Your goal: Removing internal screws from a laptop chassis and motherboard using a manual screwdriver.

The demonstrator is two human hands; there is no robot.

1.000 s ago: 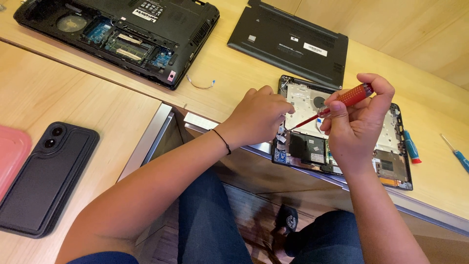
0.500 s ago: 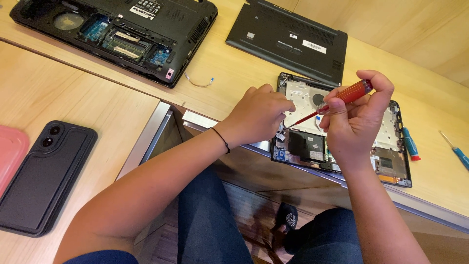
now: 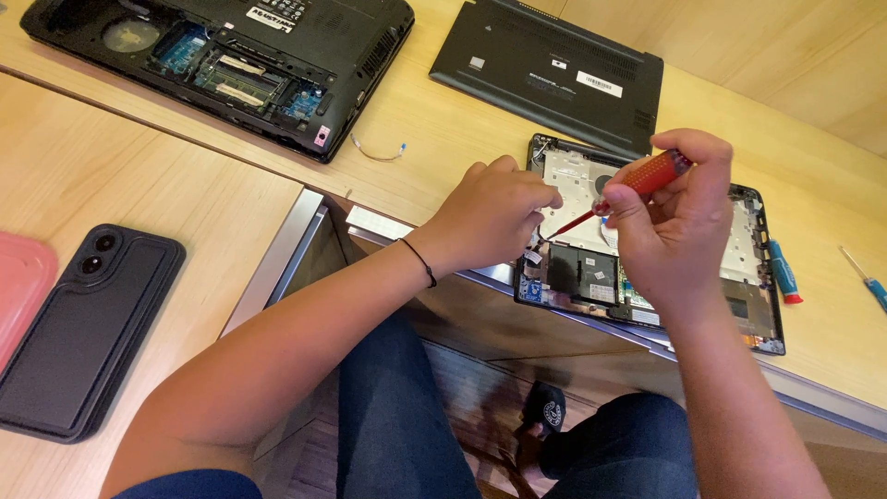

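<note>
An opened small laptop (image 3: 750, 249) with its bottom cover off lies at the desk's near edge, its boards and white shielding exposed. My right hand (image 3: 674, 231) grips a red-handled screwdriver (image 3: 647, 176), its thin tip angled down-left into the laptop's left side. My left hand (image 3: 494, 217) rests on the laptop's left edge, fingers curled right by the tip; what they pinch is hidden. A black band circles the left wrist.
A larger black laptop (image 3: 231, 55) lies opened at the back left, and a black bottom cover (image 3: 545, 74) at the back centre. A black phone (image 3: 88, 323) and a pink case (image 3: 18, 286) lie left. Two screwdrivers (image 3: 783, 273) (image 3: 864, 277) lie right. A loose ribbon cable (image 3: 377, 152) lies behind.
Both hands stay on the small laptop. The screwdriver holds nearly the same angle, with only a slight shift of the view.
</note>
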